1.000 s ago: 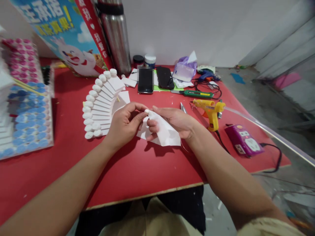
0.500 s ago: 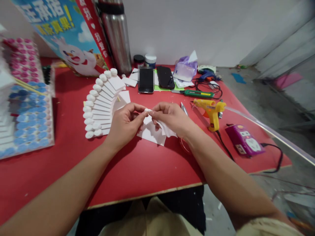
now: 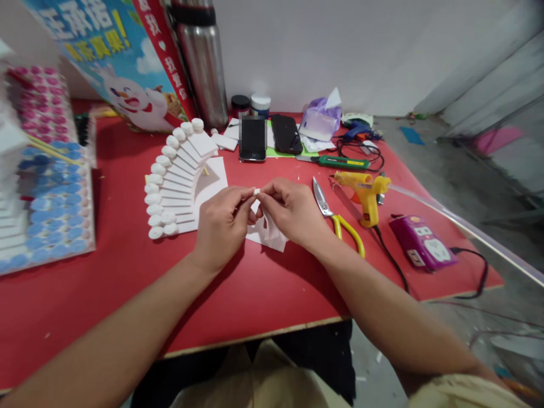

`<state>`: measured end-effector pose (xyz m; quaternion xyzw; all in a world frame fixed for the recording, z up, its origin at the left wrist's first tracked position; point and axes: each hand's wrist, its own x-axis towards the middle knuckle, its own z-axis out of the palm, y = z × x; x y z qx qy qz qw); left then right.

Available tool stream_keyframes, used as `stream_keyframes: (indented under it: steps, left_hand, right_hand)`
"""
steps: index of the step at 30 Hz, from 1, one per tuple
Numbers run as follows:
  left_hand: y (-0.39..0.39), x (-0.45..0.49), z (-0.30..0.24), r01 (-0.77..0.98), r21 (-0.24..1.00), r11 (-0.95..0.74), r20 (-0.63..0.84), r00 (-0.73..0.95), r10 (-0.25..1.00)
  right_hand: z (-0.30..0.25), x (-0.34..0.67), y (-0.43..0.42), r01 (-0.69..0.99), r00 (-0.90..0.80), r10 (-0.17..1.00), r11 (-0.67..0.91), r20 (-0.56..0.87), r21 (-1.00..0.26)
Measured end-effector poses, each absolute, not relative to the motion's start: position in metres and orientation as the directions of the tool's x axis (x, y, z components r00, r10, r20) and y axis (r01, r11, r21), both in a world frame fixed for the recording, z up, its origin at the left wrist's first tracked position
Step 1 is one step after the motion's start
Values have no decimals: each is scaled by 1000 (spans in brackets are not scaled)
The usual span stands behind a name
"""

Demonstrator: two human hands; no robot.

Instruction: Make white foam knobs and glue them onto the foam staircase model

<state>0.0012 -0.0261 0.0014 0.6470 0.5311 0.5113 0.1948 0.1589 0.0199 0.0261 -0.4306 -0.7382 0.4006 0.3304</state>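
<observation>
My left hand [image 3: 221, 225] and my right hand [image 3: 297, 208] meet over the red table. Between their fingertips they pinch the small rolled end of a white paper strip [image 3: 257, 193]. The rest of that strip hangs below my right fingers. Under my hands lies a flat white sheet [image 3: 276, 242], partly covered. Left of them, a curved fan of white folded card [image 3: 176, 187] carries several round white rolls [image 3: 158, 169] along its outer edge. Yellow-handled scissors [image 3: 325, 205] lie beside my right wrist, blades partly open.
A yellow glue gun [image 3: 364, 195], a purple power socket box [image 3: 425, 243] and a green-handled cutter [image 3: 343, 162] are at the right. Two phones [image 3: 252, 139] and a steel flask [image 3: 207, 73] stand or lie behind. Trays of blue rolls [image 3: 57, 215] fill the left.
My right hand has shifted slightly left, so the scissors show more fully. My left hand has moved a little right and down. Both still pinch the paper strip, which hangs closer in.
</observation>
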Motion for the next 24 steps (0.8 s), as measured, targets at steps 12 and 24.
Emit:
stream_keyframes:
  steps: [12,24]
  left_hand:
    - [-14,-9,12,21,988,-156,156,-31,987]
    - [-17,-4,6,75,992,-103,107,-53,993]
  right_hand:
    - [34,172,28,239,-583,794,370,172,-898]
    - [35,166,26,458,-427,891,360,154,-813]
